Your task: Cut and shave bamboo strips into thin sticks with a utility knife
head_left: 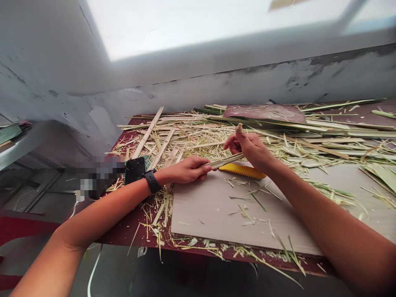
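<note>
Pale bamboo strips (227,161) span the gap between my hands, just above a light board. My left hand (193,168) has its fingers closed round their left end. Their right end runs against the palm side of my right hand (247,145), whose fingers are curled while the thumb points up. Something pale covers that thumb's tip. The right palm is hidden, so its grip on the strips shows only in part. Just beneath the strips, a yellow piece with a toothed edge (243,170) lies on the board (213,210), partly behind my right wrist.
Shavings and long strips (192,132) cover the dark red table (123,235). A brown sheet (262,112) lies on strips at the back, near the wall (185,88). A dark phone-like object (135,169) is beside my left wrist. A white cable (93,272) hangs at the lower left.
</note>
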The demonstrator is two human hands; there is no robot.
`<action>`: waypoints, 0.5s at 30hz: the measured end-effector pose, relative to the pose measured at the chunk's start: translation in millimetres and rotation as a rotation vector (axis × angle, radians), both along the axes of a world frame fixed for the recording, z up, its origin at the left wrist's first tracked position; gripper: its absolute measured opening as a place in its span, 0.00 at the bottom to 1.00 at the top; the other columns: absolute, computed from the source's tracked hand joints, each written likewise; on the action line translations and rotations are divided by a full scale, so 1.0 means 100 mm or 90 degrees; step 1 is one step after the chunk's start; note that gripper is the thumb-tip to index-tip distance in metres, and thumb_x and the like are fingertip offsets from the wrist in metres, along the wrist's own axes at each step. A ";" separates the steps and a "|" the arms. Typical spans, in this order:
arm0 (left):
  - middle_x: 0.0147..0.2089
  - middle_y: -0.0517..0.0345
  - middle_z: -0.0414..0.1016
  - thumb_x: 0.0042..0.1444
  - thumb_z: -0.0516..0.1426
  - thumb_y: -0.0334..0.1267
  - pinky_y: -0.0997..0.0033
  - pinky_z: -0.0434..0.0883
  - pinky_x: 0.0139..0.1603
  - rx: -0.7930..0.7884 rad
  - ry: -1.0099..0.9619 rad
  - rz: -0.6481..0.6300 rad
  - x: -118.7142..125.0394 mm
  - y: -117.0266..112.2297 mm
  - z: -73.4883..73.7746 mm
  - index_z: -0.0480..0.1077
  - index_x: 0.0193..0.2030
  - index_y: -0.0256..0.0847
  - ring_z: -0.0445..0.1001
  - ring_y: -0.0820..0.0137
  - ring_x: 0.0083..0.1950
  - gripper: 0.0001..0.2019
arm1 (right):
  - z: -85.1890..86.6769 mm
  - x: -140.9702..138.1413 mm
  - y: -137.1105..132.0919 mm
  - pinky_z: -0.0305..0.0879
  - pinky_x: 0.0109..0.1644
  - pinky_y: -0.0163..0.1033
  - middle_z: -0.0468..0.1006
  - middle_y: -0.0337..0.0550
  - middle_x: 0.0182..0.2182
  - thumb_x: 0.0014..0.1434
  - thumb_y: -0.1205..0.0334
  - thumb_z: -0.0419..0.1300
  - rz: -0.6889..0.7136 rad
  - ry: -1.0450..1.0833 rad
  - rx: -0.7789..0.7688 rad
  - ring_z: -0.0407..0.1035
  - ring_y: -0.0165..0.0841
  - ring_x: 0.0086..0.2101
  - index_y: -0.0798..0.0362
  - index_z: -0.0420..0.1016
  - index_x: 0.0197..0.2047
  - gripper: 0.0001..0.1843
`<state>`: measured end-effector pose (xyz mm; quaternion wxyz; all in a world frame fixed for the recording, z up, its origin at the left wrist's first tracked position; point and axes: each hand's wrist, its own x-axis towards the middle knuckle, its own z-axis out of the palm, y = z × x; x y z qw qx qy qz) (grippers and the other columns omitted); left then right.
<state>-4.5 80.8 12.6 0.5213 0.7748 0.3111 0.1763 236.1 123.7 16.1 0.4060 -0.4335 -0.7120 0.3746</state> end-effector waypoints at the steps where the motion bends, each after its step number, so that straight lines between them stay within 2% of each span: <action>1: 0.29 0.64 0.66 0.74 0.50 0.41 0.74 0.59 0.30 0.001 0.001 0.001 0.00 0.00 0.00 0.62 0.32 0.40 0.59 0.78 0.26 0.17 | 0.00 -0.01 -0.01 0.51 0.25 0.41 0.63 0.39 0.18 0.61 0.15 0.46 0.004 -0.015 -0.001 0.56 0.29 0.20 0.50 0.78 0.26 0.46; 4: 0.29 0.64 0.66 0.74 0.50 0.41 0.75 0.59 0.30 0.003 0.002 0.005 0.00 -0.01 0.00 0.62 0.31 0.40 0.59 0.78 0.26 0.17 | 0.00 -0.01 -0.03 0.52 0.25 0.41 0.63 0.39 0.18 0.62 0.16 0.45 0.011 -0.068 0.021 0.56 0.29 0.20 0.50 0.78 0.26 0.46; 8: 0.28 0.64 0.65 0.74 0.50 0.42 0.74 0.59 0.29 0.008 0.000 0.016 0.01 -0.01 0.01 0.61 0.31 0.40 0.59 0.79 0.26 0.18 | 0.04 -0.01 -0.06 0.49 0.28 0.42 0.56 0.36 0.16 0.65 0.19 0.44 0.002 -0.204 0.167 0.50 0.30 0.20 0.49 0.72 0.24 0.43; 12: 0.27 0.65 0.65 0.74 0.50 0.42 0.74 0.59 0.28 0.005 0.004 0.022 0.01 -0.02 0.02 0.61 0.31 0.40 0.58 0.79 0.25 0.18 | 0.05 -0.07 -0.10 0.48 0.33 0.44 0.62 0.41 0.19 0.71 0.26 0.38 -0.031 -0.340 0.330 0.53 0.33 0.24 0.49 0.59 0.21 0.41; 15: 0.28 0.65 0.67 0.74 0.50 0.43 0.75 0.60 0.27 0.001 0.010 0.033 0.01 -0.02 0.01 0.62 0.31 0.40 0.59 0.80 0.24 0.17 | 0.02 -0.14 -0.12 0.48 0.38 0.45 0.67 0.45 0.19 0.74 0.31 0.37 -0.033 -0.406 0.394 0.57 0.35 0.26 0.49 0.58 0.20 0.40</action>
